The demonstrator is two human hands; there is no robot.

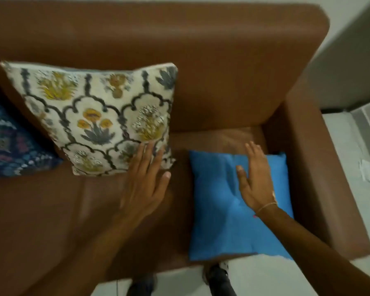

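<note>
Two cushions are being tidied on a brown leather sofa [201, 60]. The flowered cushion [98, 116] is leaned against the sofa back, a little tilted. Its lower right corner is touched by the left hand [145, 182], with the fingers [144, 154] held straight and flat, and nothing is gripped. The blue cushion [218, 221] is laid flat on the seat, just beside the armrest [308, 178], and its front edge reaches the front of the seat. It is pressed by the right hand [254, 178], which is also flat and spread, with nothing pinched. A dark patterned cushion [9, 146] is seen at the far left, just beside the flowered cushion.

Both cushions are judged to be soft and light. They can be squashed and will bend when lifted, so nothing can be broken. The cloth looks a bit rough, so slipping is not likely. The blue cushion is best taken by a corner or by two side edges, with cloth and stuffing pinched together. The flowered cushion can be taken by its top edge
</note>
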